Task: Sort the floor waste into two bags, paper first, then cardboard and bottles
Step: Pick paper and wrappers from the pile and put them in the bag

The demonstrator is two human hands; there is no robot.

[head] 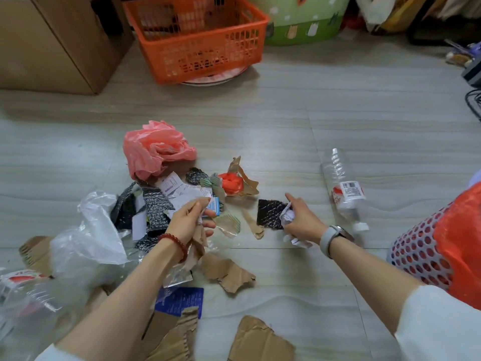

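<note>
The right hand (303, 220) is closed around a crumpled white paper wad (287, 217), index finger pointing out, just above the floor (286, 121) beside a black mesh scrap (270, 213). The left hand (190, 221) pinches a paper scrap (200, 220) between curled fingers (208, 213) over the waste pile. A clear bottle (343, 188) lies apart to the right.

A: Floor (338, 121), centre?
B: Pink bag (153, 149), paper scraps (179, 190), torn cardboard (226, 273).
A: Hands?
B: Right hand (303, 217) clutching crumpled paper (286, 216); left hand (190, 220) pinching scraps. Clear bottle (343, 188) towards right edge.
</note>
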